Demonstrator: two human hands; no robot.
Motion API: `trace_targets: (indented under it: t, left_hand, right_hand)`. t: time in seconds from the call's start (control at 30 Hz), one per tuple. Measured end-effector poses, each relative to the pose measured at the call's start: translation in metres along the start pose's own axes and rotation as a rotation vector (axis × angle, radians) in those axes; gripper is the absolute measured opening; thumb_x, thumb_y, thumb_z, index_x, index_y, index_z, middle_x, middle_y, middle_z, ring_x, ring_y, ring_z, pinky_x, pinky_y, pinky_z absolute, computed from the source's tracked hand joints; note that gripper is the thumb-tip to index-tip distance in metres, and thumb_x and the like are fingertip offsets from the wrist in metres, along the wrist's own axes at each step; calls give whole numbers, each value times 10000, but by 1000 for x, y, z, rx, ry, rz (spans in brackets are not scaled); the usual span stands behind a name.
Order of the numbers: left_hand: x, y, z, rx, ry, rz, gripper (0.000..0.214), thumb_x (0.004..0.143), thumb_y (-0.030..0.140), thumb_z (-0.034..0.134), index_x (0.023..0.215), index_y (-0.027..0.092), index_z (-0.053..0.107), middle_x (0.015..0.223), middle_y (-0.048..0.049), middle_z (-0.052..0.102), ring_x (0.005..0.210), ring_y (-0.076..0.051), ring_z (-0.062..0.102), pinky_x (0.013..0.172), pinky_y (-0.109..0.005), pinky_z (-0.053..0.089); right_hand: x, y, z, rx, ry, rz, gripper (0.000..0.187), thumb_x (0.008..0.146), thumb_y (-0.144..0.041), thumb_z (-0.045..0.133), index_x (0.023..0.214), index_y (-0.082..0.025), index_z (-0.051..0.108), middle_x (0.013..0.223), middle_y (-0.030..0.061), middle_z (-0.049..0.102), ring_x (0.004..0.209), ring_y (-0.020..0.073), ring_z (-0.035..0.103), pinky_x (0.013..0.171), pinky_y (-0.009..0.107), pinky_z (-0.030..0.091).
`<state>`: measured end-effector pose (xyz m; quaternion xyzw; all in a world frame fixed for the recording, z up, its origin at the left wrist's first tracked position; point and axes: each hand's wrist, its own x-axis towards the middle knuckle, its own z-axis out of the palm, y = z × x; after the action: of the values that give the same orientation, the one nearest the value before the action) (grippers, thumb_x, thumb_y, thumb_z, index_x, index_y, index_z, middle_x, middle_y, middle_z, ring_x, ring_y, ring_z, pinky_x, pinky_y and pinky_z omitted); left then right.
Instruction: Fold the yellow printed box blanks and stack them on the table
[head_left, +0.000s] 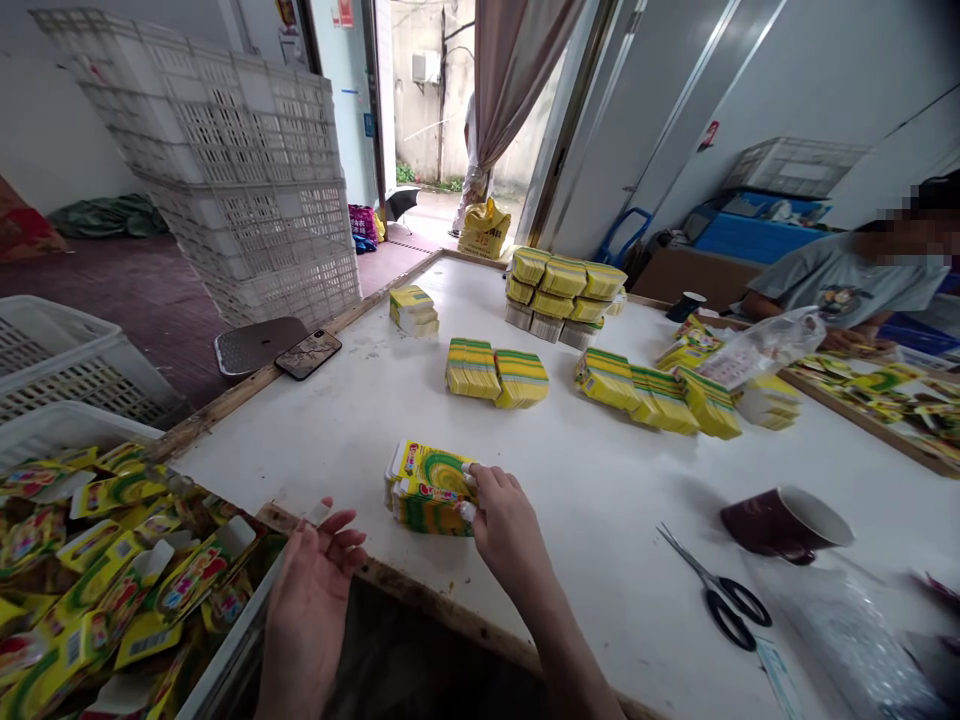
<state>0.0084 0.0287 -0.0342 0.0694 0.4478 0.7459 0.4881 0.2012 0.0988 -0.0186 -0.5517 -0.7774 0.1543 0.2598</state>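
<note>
At the near edge of the table, two small stacks of yellow-and-green printed crayon boxes (435,478) lie side by side. My right hand (501,515) grips their right end, with white wraps showing on the fingertips. To the left, my left hand (311,580) is raised palm up over the table edge, fingers loosely curled and apart, with nothing in it. One of its fingers also has a white wrap. Below and left of that hand, a white crate (225,650) is full of loose yellow crayon boxes (127,580).
Further stacks of yellow boxes (496,375) stand mid-table, with a larger pile (562,290) behind. Scissors (716,590), a dark mug (784,525) and clear plastic (855,630) lie right. A phone (308,355) rests on the left edge. A co-worker (847,280) sits at far right.
</note>
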Motion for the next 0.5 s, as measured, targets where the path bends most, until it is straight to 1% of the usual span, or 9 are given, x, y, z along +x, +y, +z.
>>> trace_targets:
  t: [0.03, 0.1, 0.17, 0.23, 0.27, 0.33, 0.4, 0.43, 0.5]
  left_hand:
    - [-1, -1, 1, 20, -17, 3, 469, 667, 426, 819, 1042, 185, 674, 862, -18, 717, 677, -125, 627, 583, -202, 548]
    - [-3, -3, 3, 39, -46, 9, 466, 657, 413, 832, 1027, 172, 682, 809, -12, 708, 649, -117, 611, 582, -202, 541]
    - [-6, -6, 5, 44, -66, -2, 450, 657, 438, 832, 983, 161, 692, 774, -13, 696, 644, -119, 606, 582, -207, 539]
    - [-9, -11, 7, 56, -110, -23, 418, 679, 471, 814, 924, 154, 694, 738, -13, 672, 640, -123, 599, 579, -213, 533]
    - [-12, -14, 7, 64, -137, -37, 389, 700, 480, 800, 883, 154, 689, 720, -9, 655, 636, -123, 593, 580, -212, 528]
    - [-16, -20, 7, 74, -192, -65, 338, 740, 477, 776, 796, 163, 664, 693, 8, 613, 631, -116, 577, 598, -211, 525]
    - [-21, -25, 8, 49, -207, -54, 342, 732, 496, 778, 756, 183, 642, 703, 18, 595, 658, -122, 583, 632, -220, 533]
    - [-24, -27, 8, 27, -208, -35, 365, 704, 528, 787, 779, 198, 649, 739, 12, 612, 706, -142, 603, 664, -239, 545]
    - [-31, -29, 12, -5, -213, 13, 483, 649, 641, 763, 890, 232, 678, 871, -23, 665, 858, -215, 638, 737, -308, 562]
  right_hand:
    - [1, 0, 1, 1, 1, 0, 516, 679, 62, 483, 1119, -179, 597, 1016, 110, 675, 927, 277, 600, 830, 418, 514]
    - [2, -1, 2, 3, 7, 1, 505, 687, 58, 490, 1128, -174, 575, 1010, 108, 660, 924, 270, 589, 826, 411, 509]
    - [1, -1, 3, 10, 19, 4, 492, 703, 37, 509, 1151, -164, 539, 1016, 109, 637, 926, 261, 582, 825, 405, 504]
    - [0, -1, 3, 71, 61, 23, 487, 724, 5, 517, 1176, -173, 494, 1002, 89, 610, 886, 236, 585, 794, 382, 503]
    - [-2, -2, 3, 141, 91, 38, 480, 734, -13, 517, 1180, -184, 473, 971, 67, 595, 844, 216, 587, 763, 359, 503]
    - [-7, -4, 1, 346, 138, 75, 461, 751, -54, 526, 1175, -209, 435, 896, 18, 557, 748, 173, 575, 696, 308, 494]
    - [-15, -10, -2, 553, 143, 102, 449, 764, -102, 564, 1169, -225, 413, 844, -16, 521, 691, 146, 550, 654, 273, 483]
    - [-20, -14, -3, 632, 124, 111, 452, 767, -124, 592, 1168, -231, 412, 835, -24, 513, 680, 139, 539, 644, 264, 478]
    - [-32, -24, -3, 753, 54, 126, 450, 763, -154, 645, 1151, -244, 436, 825, -32, 509, 668, 132, 513, 618, 246, 461]
